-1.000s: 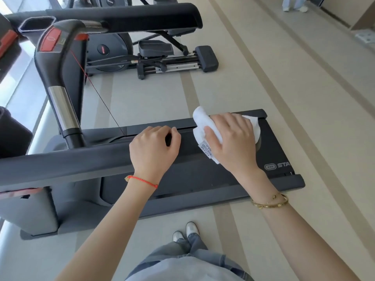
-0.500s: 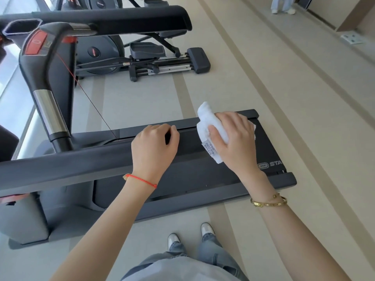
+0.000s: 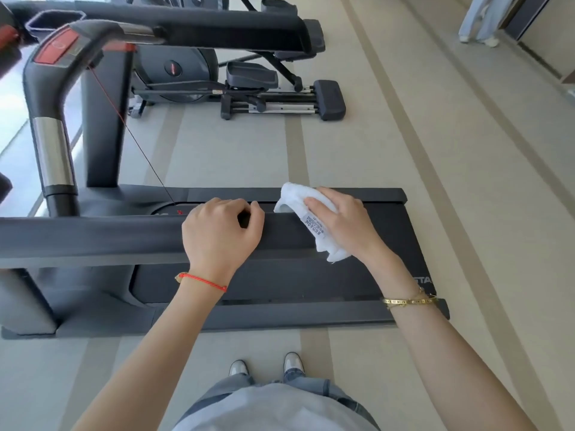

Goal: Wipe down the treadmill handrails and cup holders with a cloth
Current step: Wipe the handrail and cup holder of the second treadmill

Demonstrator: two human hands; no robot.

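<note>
A dark grey handrail [image 3: 93, 237] of the treadmill runs across the view from the left edge to the middle. My left hand [image 3: 221, 234] grips the rail, fingers curled over its top. Just to the right, my right hand [image 3: 342, 225] holds a white cloth [image 3: 298, 206] wrapped round the rail's end, a printed tag hanging from it. The far handrail [image 3: 193, 23] crosses the top. A cup holder pocket [image 3: 53, 21] opens at the upper left.
The treadmill deck [image 3: 389, 231] lies below the rail. A curved console arm with a red panel [image 3: 57, 49] rises at left, a red safety cord [image 3: 130, 132] hanging from it. An elliptical machine [image 3: 249, 85] stands beyond. A person's legs [image 3: 479, 20] show top right.
My right hand has slid the cloth a little along the rail end and turned over it. My left hand keeps its grip. The camera has tilted slightly.
</note>
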